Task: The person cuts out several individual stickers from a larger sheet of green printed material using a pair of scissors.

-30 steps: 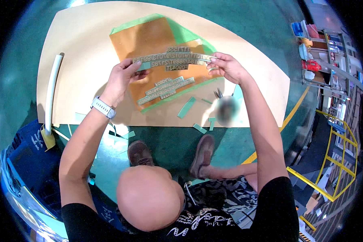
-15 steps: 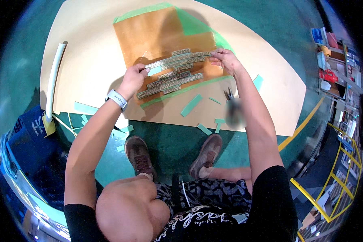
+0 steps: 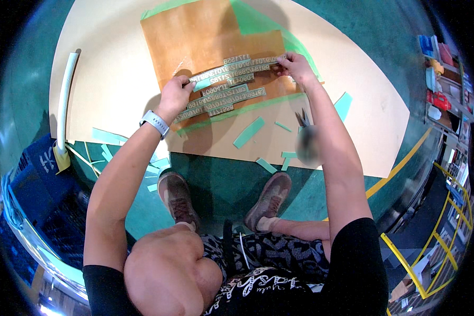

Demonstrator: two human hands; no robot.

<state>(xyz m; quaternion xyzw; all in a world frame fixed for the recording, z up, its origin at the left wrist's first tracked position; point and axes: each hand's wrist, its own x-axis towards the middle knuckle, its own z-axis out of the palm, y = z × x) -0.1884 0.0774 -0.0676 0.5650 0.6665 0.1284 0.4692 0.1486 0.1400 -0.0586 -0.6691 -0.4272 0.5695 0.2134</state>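
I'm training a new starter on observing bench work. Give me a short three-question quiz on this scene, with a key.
1. Multiple choice: What colour is the border of the orange sheet?
A) Green
B) Red
C) White

2. True or false: The left hand and the right hand hold opposite ends of the lettered strip.

3. Fill in the blank: By the left edge of the tan board lies a long, pale ____.

Key:
1. A
2. True
3. Tube
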